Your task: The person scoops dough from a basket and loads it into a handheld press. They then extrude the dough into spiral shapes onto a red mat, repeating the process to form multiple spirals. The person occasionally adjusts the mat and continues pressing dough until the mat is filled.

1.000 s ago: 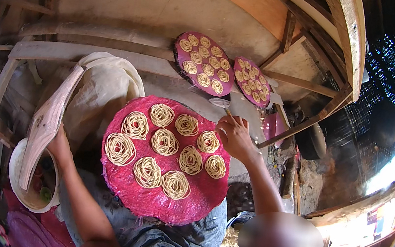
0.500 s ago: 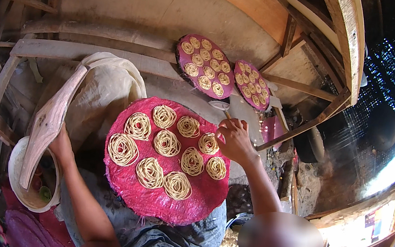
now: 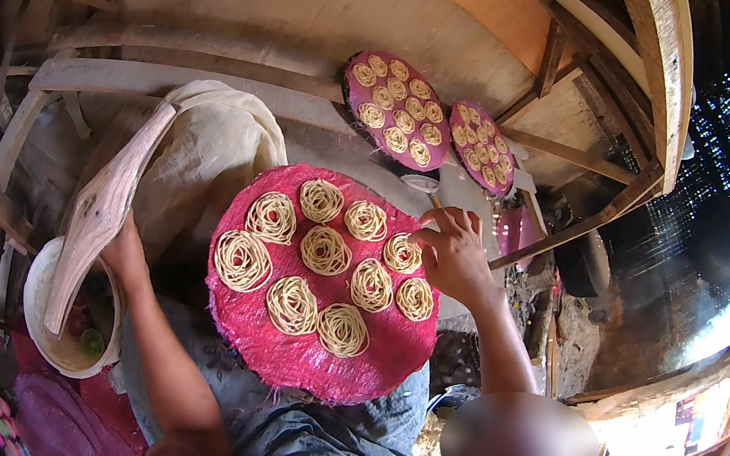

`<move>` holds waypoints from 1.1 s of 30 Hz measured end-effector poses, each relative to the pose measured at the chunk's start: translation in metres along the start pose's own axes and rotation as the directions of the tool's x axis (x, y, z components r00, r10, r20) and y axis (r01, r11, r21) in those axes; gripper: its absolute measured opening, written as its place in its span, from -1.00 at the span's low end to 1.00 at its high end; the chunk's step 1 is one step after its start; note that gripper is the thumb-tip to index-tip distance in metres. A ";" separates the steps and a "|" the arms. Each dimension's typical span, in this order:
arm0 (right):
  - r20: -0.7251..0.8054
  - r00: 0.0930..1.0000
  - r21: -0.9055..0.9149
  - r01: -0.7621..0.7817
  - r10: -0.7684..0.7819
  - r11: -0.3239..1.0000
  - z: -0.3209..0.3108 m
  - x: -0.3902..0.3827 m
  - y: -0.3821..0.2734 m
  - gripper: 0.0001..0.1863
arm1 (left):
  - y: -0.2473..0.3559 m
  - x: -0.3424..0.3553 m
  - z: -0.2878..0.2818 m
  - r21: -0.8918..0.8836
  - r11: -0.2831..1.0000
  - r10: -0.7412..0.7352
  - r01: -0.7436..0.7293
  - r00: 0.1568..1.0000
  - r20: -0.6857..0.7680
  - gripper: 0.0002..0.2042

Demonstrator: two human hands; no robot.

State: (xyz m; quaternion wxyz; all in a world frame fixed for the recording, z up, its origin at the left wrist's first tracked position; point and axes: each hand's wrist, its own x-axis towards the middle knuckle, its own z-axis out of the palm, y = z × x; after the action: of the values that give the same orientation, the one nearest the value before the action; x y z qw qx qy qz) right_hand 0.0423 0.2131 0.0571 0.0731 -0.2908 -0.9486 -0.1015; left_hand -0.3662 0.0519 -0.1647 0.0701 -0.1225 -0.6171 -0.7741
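My left hand (image 3: 125, 249) grips a long, pale wooden piece (image 3: 97, 218), its fingers partly hidden behind it. A round tray with a ragged pink covering (image 3: 347, 372) sits over my lap, holding several coiled nests of pale strands (image 3: 325, 250). My right hand (image 3: 457, 258) is at the tray's right edge, fingers bent and apart, beside a coil. Just beyond those fingers is a small round-headed tool (image 3: 421, 183) with a thin handle; whether I touch it is unclear. A pale cloth or sack (image 3: 213, 127) lies behind the wooden piece.
Two smaller pink trays of coils (image 3: 380, 143) (image 3: 489, 181) lean at the back on a wooden bench frame (image 3: 191, 84). A white bucket (image 3: 41, 307) stands left of my forearm. Wooden beams (image 3: 669, 92) overhang the right, above dark, rough surroundings. A blurred oval covers the lower right.
The whole view has shifted slightly up and to the right. My hands keep much the same places on the wooden piece and at the tray's edge, with right fingers slightly moved.
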 end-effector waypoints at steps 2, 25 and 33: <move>0.002 0.999 0.018 0.048 -0.048 0.999 0.000 0.001 -0.009 -0.71 | 0.003 -0.001 0.001 0.029 1.000 -0.006 0.006 1.000 0.010 -0.70; 0.067 0.995 0.050 0.075 -0.078 0.996 0.029 0.004 -0.025 -0.75 | 0.004 -0.001 0.000 0.056 0.994 0.089 -0.092 0.995 0.054 -0.69; 0.051 0.997 0.068 0.046 -0.050 0.997 0.018 0.011 -0.031 -0.69 | 0.005 0.001 0.000 -0.008 0.994 0.105 -0.105 0.994 0.042 -0.70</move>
State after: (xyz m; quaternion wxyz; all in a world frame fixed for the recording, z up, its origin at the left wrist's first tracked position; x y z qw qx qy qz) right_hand 0.0143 0.1984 0.0374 0.0555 -0.2679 -0.9597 -0.0636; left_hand -0.3657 0.0509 -0.1594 0.0972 -0.1715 -0.6091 -0.7682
